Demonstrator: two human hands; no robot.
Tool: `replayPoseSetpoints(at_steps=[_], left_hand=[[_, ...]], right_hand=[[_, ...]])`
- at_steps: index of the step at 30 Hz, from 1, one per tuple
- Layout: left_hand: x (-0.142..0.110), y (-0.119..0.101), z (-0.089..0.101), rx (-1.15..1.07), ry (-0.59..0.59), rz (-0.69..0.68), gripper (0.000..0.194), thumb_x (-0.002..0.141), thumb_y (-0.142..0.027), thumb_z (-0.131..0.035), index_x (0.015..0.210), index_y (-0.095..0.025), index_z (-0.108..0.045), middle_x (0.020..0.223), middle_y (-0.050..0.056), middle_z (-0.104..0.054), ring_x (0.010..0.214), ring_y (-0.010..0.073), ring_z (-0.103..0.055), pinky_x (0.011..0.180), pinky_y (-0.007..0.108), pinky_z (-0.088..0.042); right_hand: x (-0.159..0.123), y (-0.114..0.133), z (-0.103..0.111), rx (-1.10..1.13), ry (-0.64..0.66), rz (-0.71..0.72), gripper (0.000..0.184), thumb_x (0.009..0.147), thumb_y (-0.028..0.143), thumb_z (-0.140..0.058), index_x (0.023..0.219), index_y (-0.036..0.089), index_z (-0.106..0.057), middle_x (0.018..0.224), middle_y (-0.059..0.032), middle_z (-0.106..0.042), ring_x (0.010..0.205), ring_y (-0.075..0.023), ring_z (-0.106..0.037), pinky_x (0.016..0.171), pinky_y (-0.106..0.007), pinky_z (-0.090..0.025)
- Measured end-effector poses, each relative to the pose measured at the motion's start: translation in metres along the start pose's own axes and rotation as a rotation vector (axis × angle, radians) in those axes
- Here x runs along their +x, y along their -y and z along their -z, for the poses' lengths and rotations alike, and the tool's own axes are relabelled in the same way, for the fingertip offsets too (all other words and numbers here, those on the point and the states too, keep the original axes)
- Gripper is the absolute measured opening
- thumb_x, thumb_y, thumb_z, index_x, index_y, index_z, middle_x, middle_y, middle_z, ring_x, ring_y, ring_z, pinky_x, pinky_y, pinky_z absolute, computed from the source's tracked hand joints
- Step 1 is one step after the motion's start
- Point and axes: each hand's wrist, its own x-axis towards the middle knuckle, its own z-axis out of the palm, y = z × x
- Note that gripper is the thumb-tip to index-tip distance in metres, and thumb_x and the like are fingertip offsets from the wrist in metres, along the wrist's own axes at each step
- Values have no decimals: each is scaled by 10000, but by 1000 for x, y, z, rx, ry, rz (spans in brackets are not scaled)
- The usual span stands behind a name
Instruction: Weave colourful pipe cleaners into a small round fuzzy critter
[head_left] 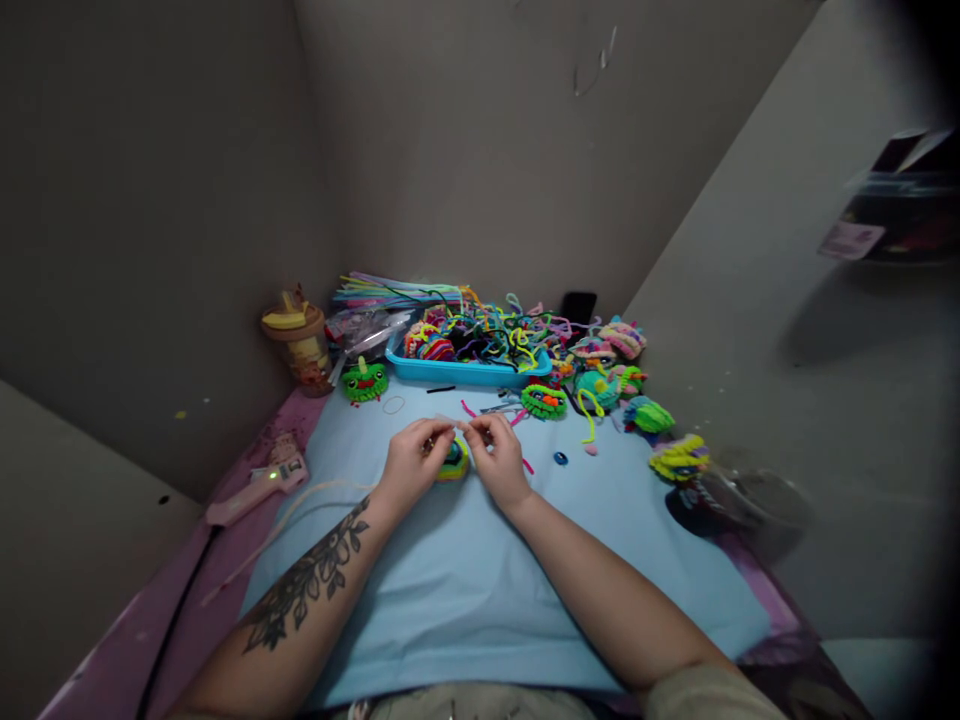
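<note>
My left hand (420, 455) and my right hand (495, 460) meet above the blue cloth, thumbs and forefingers pinched close together. Between their fingertips shows a small, pale, thin piece whose kind I cannot make out. Just beneath, a round yellow, green and blue fuzzy pipe-cleaner piece (454, 462) lies partly covered by my left hand. Pink pipe-cleaner bits (519, 418) are beside my right hand. A shiny blue bead-like disc (561, 459) rests further right on the cloth.
A blue tray (472, 374) heaped with colourful pipe cleaners stands at the back. Green fuzzy creatures (365, 381) and other fuzzy pieces (679, 458) surround the work area. At left are a pink glue gun (259, 488) with a black cord and a brown cup (304, 345). Walls close in the sides.
</note>
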Motion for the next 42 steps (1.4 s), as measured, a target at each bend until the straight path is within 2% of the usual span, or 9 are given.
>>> replayPoseSetpoints(at_steps=[2,4,9,14,24,29,34,39,42], left_hand=[[0,0,0,-4,4,-3,154,866,-254,-527,896,-184,-660,872,55,-699,756,148,-624,674,261,-484],[-1,-1,0,-2,4,-3,155,864,-257,-530,898,-181,-661,874,56,-700,752,146,-624,669,258,-484],[0,-1,0,6,7,1,154,863,-259,-531,887,-181,-662,862,51,-701,747,143,-620,671,259,-489],[0,0,-1,3,14,10,152,867,-256,-524,875,-181,-656,883,58,-702,776,152,-628,686,265,-493],[0,-1,0,-5,29,-7,133,842,-262,-573,907,-192,-666,885,51,-708,754,149,-630,667,256,-490],[-1,-1,0,-33,-14,-3,135,823,-300,-604,854,-185,-669,838,48,-704,713,144,-638,614,239,-497],[-1,-1,1,4,-23,-37,130,854,-268,-558,818,-186,-652,814,39,-688,709,140,-619,625,242,-481],[-1,3,1,13,-30,-108,122,877,-180,-485,877,-178,-607,839,46,-648,787,149,-598,697,266,-478],[0,4,2,13,-36,-139,138,879,-158,-456,877,-177,-593,835,49,-633,804,156,-593,736,287,-478]], right_hand=[[0,-2,0,-2,28,5,154,882,271,-517,978,204,-617,865,-48,-567,761,-170,-548,677,-302,-470],[-1,-3,0,-12,50,26,187,893,258,-499,1021,214,-628,895,-57,-573,807,-179,-560,726,-317,-479],[-1,-3,1,-14,40,53,134,889,242,-513,879,219,-645,855,-48,-565,853,-191,-557,770,-340,-481],[-2,-2,2,8,25,28,93,870,219,-533,867,213,-626,869,-47,-531,840,-181,-548,714,-316,-494],[-2,0,2,-3,-11,35,79,803,140,-572,788,215,-591,854,-38,-505,860,-187,-527,708,-314,-491],[-4,-4,0,-18,-13,62,84,786,138,-573,755,216,-567,839,-27,-515,863,-189,-531,777,-346,-472],[-4,-4,-1,7,63,85,66,790,152,-581,766,207,-554,826,-27,-522,850,-185,-528,768,-331,-466],[-3,-1,0,45,195,117,134,817,183,-562,946,209,-589,900,-50,-563,885,-196,-539,778,-339,-474],[-4,0,1,61,226,167,153,875,205,-497,991,211,-597,917,-60,-579,903,-196,-547,806,-349,-468]])
